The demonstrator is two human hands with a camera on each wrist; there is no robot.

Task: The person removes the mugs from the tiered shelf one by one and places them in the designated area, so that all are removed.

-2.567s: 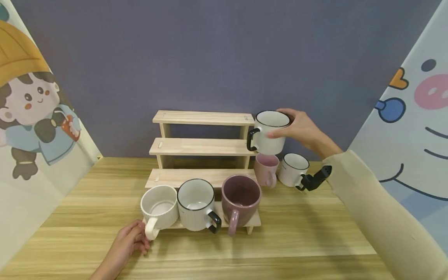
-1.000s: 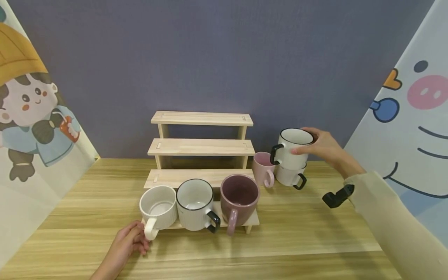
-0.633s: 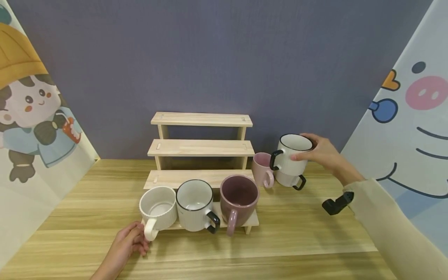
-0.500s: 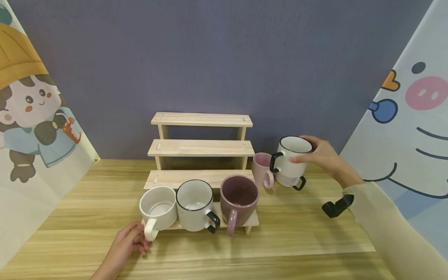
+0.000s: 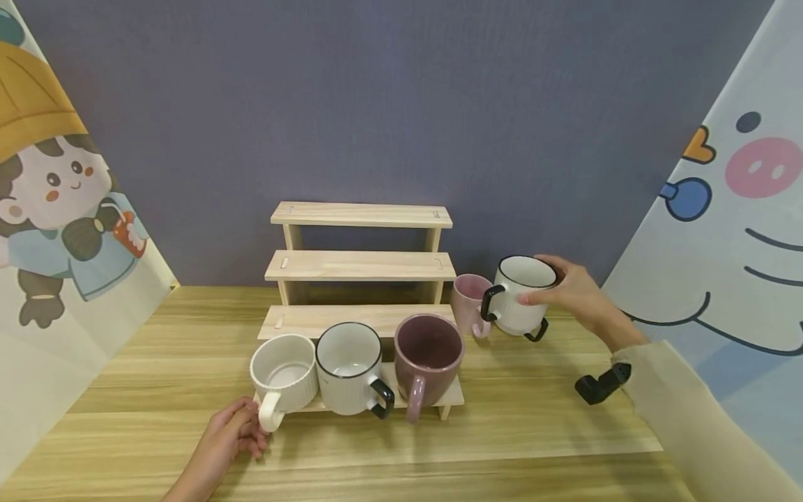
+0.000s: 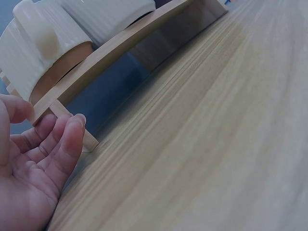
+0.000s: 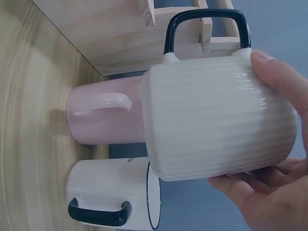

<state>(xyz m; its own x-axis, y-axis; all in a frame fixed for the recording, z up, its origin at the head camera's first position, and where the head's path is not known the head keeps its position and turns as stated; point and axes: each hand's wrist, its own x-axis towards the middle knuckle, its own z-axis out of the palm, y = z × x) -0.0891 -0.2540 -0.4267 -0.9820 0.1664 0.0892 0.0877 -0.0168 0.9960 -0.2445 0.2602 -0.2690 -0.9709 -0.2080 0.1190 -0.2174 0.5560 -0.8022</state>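
My right hand [image 5: 574, 296] grips a white ribbed mug [image 7: 216, 115] with a black rim and black handle, fingers and thumb around its sides. In the head view it overlaps a second white black-rimmed mug [image 7: 110, 187], whose black handle shows below it. The right wrist view has the held mug above the rims of that mug and a light pink mug [image 7: 106, 110]. My left hand [image 5: 226, 436] holds the left front corner of the wooden tiered stand [image 5: 360, 265], thumb at the board's end and fingers curled below. A cream mug [image 5: 285, 369] stands just above that hand.
On the stand's lowest step, a white mug with a black handle [image 5: 350, 369] and a purple mug [image 5: 429, 359] stand beside the cream one. The upper three boards bear nothing. A dark blue-grey wall [image 5: 389, 104] rises behind, with printed panels at both sides.
My right hand has carried the white mug rightward from beside the stand, then lowered it over the second white mug. My left hand stays at the stand's corner.
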